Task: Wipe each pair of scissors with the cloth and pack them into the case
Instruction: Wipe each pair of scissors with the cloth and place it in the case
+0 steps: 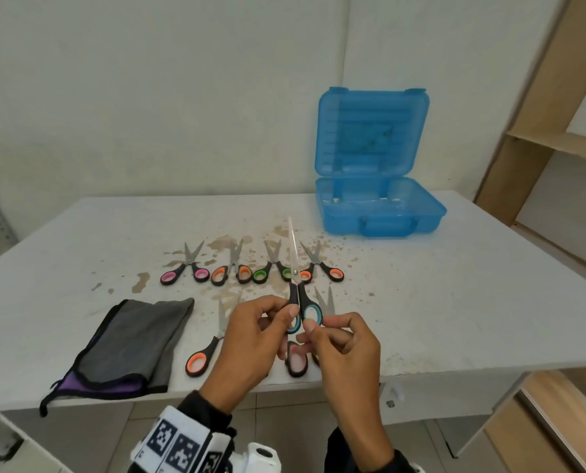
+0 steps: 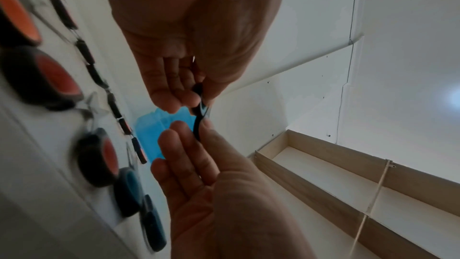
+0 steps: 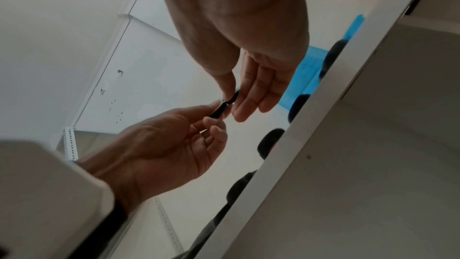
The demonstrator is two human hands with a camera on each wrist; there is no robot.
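Now, on the near left of the white bench lies the cloth, a soft grey folded thing with a black edge and a bit of purple showing; no hand is on it. Just right of it sits a pair of scissors with orange loops, and farther back is a row of four more pairs with pink, orange and green loops, all with blades a little apart. In the middle, the left hand pinches one black handle of the blue-looped scissors, and the right hand pinches the other handle, so both hands hold this pair up above the bench. Its thin shiny blades are together and point away, toward the far wall. More pairs lie under the hands, partly hidden. On the far right stands the case, see-through blue hard plastic with its lid up, and I see no scissors inside. I think this pair has just been picked for wiping, and no pair is packed yet. The next move, I guess, is for one hand to take the cloth and rub the smooth blades, taking care with the sharp tips.
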